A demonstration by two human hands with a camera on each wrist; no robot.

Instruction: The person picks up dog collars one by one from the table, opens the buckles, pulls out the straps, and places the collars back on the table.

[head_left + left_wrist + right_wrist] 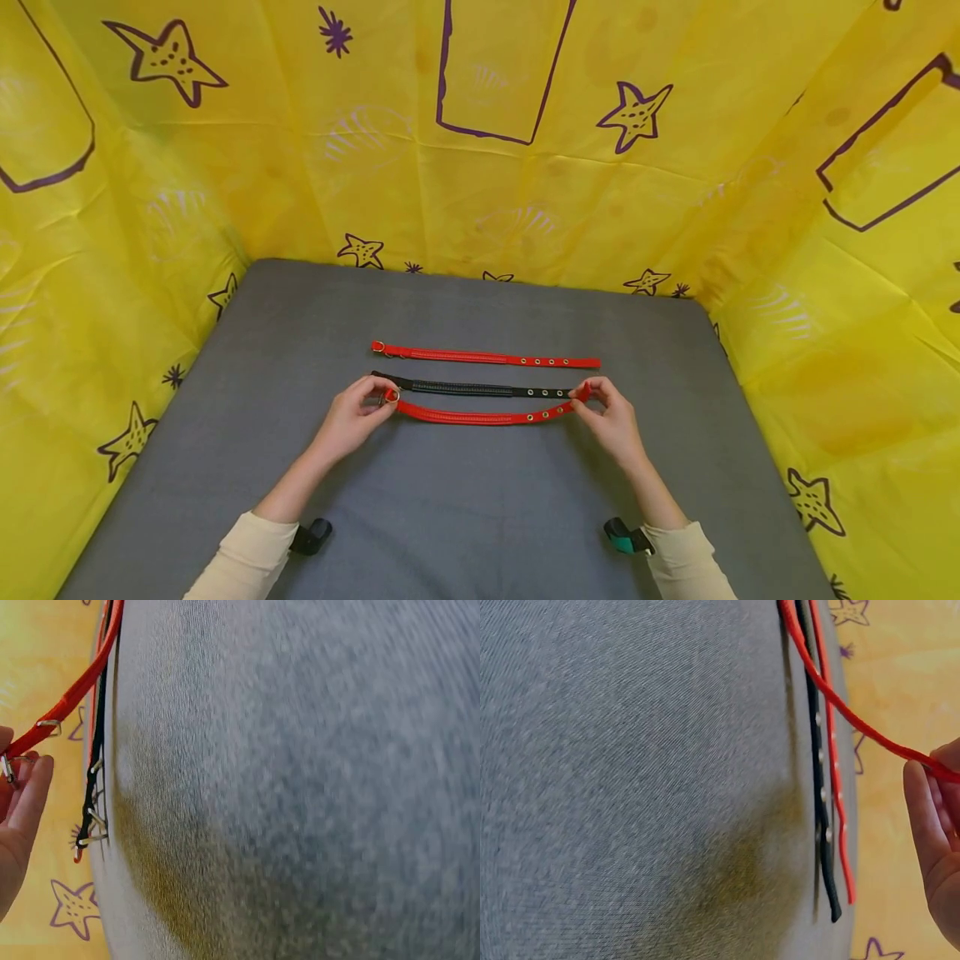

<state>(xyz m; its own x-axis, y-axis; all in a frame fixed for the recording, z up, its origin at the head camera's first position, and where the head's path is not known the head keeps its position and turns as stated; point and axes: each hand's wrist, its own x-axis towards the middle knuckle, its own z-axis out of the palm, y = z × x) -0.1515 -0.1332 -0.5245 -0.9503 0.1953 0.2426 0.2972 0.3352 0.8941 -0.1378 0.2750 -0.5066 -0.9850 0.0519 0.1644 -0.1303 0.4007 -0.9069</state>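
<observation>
A red collar [465,417] with a padded middle and metal eyelets sags between both hands. My left hand [356,414] pinches its buckle end, and a metal ring [49,726] shows on the strap in the left wrist view. The plain, eyeleted end is pinched by my right hand [609,418], between thumb and fingers. Just behind lies a black collar [461,388], its buckle end partly covered by the left hand. Farther back a second red collar [457,356] lies straight, buckle to the left and eyelets to the right.
Grey cloth [480,500] covers the table. Yellow fabric walls [480,192] printed with purple stars rise at the back and along both sides. Each wrist wears a dark strap; one is the left strap [311,536].
</observation>
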